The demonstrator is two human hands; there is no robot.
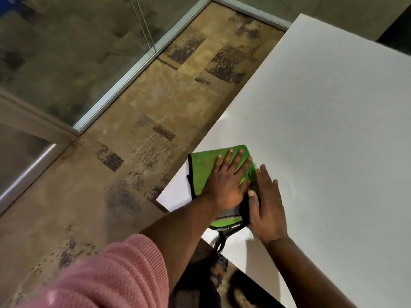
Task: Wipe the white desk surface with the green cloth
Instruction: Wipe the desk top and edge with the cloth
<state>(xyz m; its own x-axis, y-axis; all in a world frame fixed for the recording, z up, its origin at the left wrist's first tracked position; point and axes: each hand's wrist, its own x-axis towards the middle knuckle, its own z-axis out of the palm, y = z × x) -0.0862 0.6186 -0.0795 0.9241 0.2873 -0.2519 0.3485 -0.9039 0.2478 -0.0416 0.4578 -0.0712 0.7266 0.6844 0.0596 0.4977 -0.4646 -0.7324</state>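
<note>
The green cloth [203,168], edged in black, lies folded near the left corner of the white desk [333,130]. My left hand [229,181] is pressed flat on top of the cloth with its fingers spread. My right hand [266,205] rests flat beside it on the cloth's right edge, thumb touching the dark hem, the other fingers on the bare desk. A black strap hangs from the cloth's near end over the desk edge.
The desk's left edge runs diagonally from the near corner [159,197] to the far corner. Beyond it is patterned brown carpet [155,103]. A glass partition with a metal frame [124,81] stands at the left. My pink sleeve [100,274] fills the lower left.
</note>
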